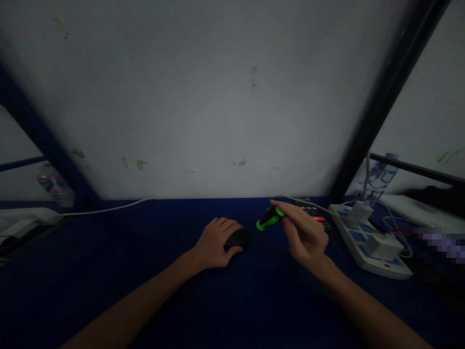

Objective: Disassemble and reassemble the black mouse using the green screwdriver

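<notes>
My left hand (217, 244) is closed around a dark computer mouse (237, 238) on the dark blue tabletop (218, 300). Between the thumb and fingers of my right hand (304, 231) is a screwdriver with a short green-and-black handle (270, 219). It is held at a slant above the table, to the right of the mouse and apart from it. No shaft can be made out. A phone (319, 219) with a lit screen lies behind my right hand, which partly covers it.
A white power strip (363, 249) with plugged-in chargers (383, 246) and cables stands on the right. Beyond it is a clear plastic bottle (381, 177). Another bottle (54, 184) stands at the far left, near a white device (31, 215). Dark frame posts flank the pale wall (203, 111).
</notes>
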A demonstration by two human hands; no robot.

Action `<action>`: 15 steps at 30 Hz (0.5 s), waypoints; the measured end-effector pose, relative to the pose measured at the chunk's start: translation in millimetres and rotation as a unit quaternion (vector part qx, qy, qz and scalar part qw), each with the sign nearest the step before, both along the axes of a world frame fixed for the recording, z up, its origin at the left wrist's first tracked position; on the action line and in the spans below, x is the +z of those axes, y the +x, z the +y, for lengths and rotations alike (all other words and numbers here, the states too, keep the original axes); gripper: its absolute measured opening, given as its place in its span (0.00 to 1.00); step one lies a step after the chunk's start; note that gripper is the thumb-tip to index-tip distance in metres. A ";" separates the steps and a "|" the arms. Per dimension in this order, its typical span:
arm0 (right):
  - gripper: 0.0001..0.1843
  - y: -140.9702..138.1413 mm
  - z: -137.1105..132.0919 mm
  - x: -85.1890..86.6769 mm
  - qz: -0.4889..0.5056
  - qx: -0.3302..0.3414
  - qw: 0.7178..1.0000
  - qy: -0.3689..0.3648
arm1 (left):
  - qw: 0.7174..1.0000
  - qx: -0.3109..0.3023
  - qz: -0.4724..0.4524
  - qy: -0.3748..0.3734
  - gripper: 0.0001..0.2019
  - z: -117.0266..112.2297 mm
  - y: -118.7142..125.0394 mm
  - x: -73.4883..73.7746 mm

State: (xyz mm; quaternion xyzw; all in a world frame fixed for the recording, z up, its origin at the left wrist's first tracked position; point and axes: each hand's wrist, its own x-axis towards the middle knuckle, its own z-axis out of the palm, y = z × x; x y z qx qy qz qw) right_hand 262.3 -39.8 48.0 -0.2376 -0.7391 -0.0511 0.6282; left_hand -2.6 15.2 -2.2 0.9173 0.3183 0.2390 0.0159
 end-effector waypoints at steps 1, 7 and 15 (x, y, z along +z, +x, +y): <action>0.29 -0.5 0.0 0.6 0.002 -0.003 1.000 0.002 | 1.000 0.001 0.000 0.000 0.26 0.0 0.0 -0.2; 0.24 1.4 6.2 0.7 0.030 -0.024 0.999 -0.011 | 1.000 0.006 -0.003 0.002 0.26 -1.0 -0.1 -0.6; 0.17 0.7 9.2 -3.6 0.088 -0.026 0.996 -0.018 | 1.000 0.000 0.003 0.006 0.26 -0.3 -0.1 -0.1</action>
